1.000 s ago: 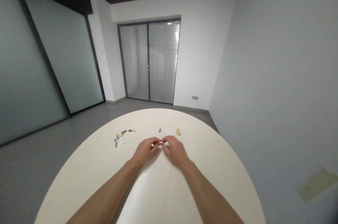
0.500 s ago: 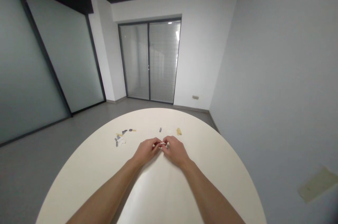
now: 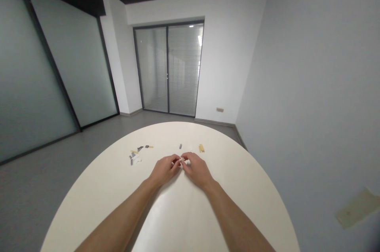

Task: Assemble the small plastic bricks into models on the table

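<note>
Close together over the middle of the table, my left hand [image 3: 164, 167] and my right hand [image 3: 196, 167] meet at the fingertips. Both are closed in a pinch around a small white piece [image 3: 182, 160], mostly hidden by the fingers, so its exact kind does not show. Just beyond the fingertips lies a small grey block-like piece [image 3: 180, 146]. A flat yellow piece [image 3: 201, 148] rests past my right hand.
To the left on the round white table [image 3: 97, 188] is a loose group of small parts: white pieces [image 3: 136, 159], dark grey pieces [image 3: 140, 148] and a dark piece with a yellow strip [image 3: 147, 146]. A wall [image 3: 311, 86] stands to the right.
The fingertips shift slightly around the white piece, with the right fingers moving a little. Both hands stay in the same place, and the pieces on the table lie as before.
</note>
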`<state>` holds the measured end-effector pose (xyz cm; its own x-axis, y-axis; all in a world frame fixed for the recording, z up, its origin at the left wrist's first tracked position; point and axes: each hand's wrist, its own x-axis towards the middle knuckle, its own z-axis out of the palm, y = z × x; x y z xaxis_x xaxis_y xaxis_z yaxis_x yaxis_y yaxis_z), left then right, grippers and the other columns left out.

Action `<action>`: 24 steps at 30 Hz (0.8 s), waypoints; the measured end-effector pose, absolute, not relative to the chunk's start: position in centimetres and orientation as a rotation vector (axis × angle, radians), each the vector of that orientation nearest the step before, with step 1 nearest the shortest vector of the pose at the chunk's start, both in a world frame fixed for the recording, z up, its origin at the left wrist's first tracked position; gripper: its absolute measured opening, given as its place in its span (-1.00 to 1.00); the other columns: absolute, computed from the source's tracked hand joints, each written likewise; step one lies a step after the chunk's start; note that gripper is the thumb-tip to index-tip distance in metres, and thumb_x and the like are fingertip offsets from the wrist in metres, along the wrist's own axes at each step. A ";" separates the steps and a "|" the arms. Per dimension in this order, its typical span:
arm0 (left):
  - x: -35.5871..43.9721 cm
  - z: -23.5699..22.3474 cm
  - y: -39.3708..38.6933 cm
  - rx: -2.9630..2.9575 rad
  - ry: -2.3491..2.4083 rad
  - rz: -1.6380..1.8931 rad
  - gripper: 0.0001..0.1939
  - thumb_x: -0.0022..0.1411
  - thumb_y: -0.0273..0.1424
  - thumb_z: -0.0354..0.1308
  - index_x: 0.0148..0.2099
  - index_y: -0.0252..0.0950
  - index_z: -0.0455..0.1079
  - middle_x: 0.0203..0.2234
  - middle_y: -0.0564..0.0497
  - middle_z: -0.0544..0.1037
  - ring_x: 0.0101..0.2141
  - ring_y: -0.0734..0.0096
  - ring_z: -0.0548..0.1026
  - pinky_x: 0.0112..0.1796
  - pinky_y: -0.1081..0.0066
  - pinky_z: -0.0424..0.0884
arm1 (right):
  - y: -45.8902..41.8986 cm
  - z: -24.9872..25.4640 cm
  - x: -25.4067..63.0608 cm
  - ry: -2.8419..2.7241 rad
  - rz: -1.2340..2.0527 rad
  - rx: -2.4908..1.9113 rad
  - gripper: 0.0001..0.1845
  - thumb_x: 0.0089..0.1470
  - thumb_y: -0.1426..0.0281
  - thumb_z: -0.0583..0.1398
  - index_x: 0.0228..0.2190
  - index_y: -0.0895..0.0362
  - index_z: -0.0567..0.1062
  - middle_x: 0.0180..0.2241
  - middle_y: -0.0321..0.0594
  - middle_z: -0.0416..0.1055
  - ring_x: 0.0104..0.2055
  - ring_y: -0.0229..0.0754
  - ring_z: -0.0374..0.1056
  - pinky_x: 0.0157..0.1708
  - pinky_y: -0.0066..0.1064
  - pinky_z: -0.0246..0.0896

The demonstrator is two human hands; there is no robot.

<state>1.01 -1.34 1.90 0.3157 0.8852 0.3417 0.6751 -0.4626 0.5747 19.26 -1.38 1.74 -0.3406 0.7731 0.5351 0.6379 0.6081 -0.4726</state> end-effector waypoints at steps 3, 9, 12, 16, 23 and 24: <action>1.0 1.8 -1.2 2.290 1.404 0.912 -0.73 0.35 -0.27 -0.05 -0.13 -0.15 0.48 -0.27 0.03 0.62 -0.26 0.34 0.53 -0.24 0.43 0.32 | -1.4 1.9 19.2 -2.107 0.228 -1.070 -0.84 0.23 0.38 0.12 -0.15 0.02 0.44 -0.18 -0.27 0.47 -0.09 -0.19 0.35 -0.09 -0.37 0.20; 1.0 1.6 -1.1 2.326 1.411 0.939 -0.72 0.36 -0.28 -0.08 -0.13 -0.19 0.46 -0.24 -0.01 0.60 -0.21 0.32 0.50 -0.16 0.39 0.32 | -1.2 1.7 19.2 -2.102 0.224 -1.073 -0.85 0.20 0.39 0.16 -0.16 0.04 0.45 -0.18 -0.27 0.47 -0.10 -0.19 0.35 -0.10 -0.37 0.21; 1.0 1.5 -1.1 2.324 1.411 0.943 -0.72 0.36 -0.29 -0.07 -0.12 -0.19 0.46 -0.23 -0.01 0.59 -0.19 0.31 0.49 -0.15 0.38 0.31 | -1.1 1.5 19.2 -2.103 0.222 -1.067 -0.84 0.19 0.39 0.18 -0.15 0.04 0.44 -0.17 -0.26 0.47 -0.09 -0.17 0.35 -0.09 -0.36 0.21; 0.9 1.4 -1.1 2.303 1.406 0.957 -0.74 0.34 -0.29 -0.04 -0.12 -0.19 0.46 -0.22 0.01 0.59 -0.20 0.32 0.49 -0.15 0.39 0.31 | -0.9 1.3 19.2 -2.099 0.231 -1.069 -0.80 0.16 0.41 0.20 -0.14 0.03 0.44 -0.17 -0.27 0.47 -0.09 -0.16 0.36 -0.09 -0.35 0.21; 1.0 1.5 -1.1 2.295 1.392 0.990 -0.76 0.34 -0.30 -0.04 -0.13 -0.18 0.45 -0.23 0.03 0.59 -0.20 0.34 0.49 -0.16 0.40 0.31 | -0.9 1.2 19.2 -2.092 0.234 -1.089 -0.82 0.19 0.40 0.18 -0.14 0.03 0.44 -0.17 -0.26 0.48 -0.10 -0.17 0.36 -0.09 -0.35 0.21; 1.0 1.5 -1.1 2.293 1.396 0.992 -0.76 0.34 -0.30 -0.04 -0.13 -0.18 0.45 -0.23 0.03 0.59 -0.21 0.34 0.49 -0.16 0.40 0.32 | -0.9 1.3 19.3 -2.096 0.235 -1.093 -0.83 0.19 0.40 0.17 -0.15 0.02 0.45 -0.18 -0.27 0.48 -0.10 -0.17 0.36 -0.09 -0.35 0.21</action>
